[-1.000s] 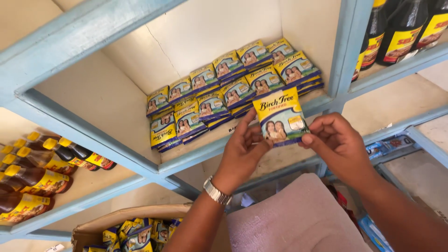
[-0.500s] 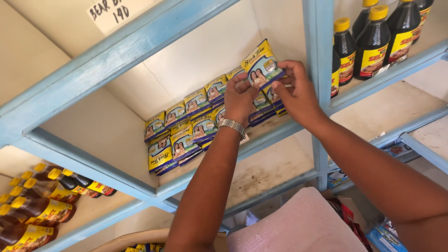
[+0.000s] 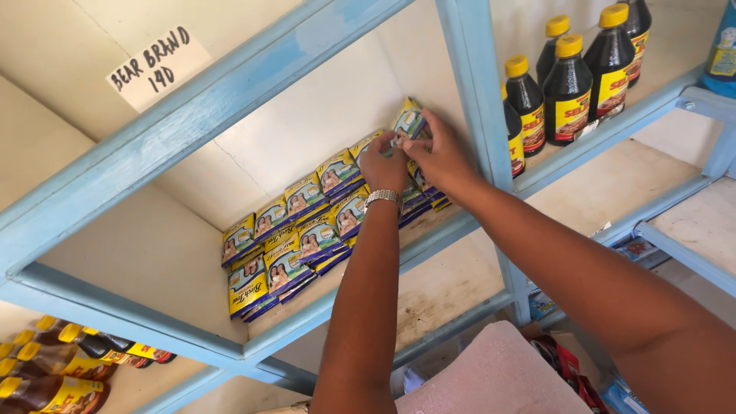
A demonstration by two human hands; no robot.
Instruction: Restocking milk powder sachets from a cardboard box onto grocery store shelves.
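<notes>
My left hand (image 3: 382, 166) and my right hand (image 3: 442, 159) together hold one yellow and blue sachet (image 3: 406, 123) at the back right corner of a light blue shelf (image 3: 360, 295). The sachet touches the far end of two rows of like sachets (image 3: 303, 230) lying overlapped on the shelf board. A metal watch (image 3: 383, 198) is on my left wrist. Both forearms reach up from the bottom of the view.
Dark bottles with yellow caps (image 3: 571, 84) stand in the compartment to the right, past a blue upright post (image 3: 479, 92). More such bottles (image 3: 54, 364) lie at lower left. A paper label (image 3: 157, 65) is stuck above. A pink sack (image 3: 498, 379) lies below.
Both hands carried the sachet from in front of the shelf up and back to the far right end of the rows. The camera view shifted upward.
</notes>
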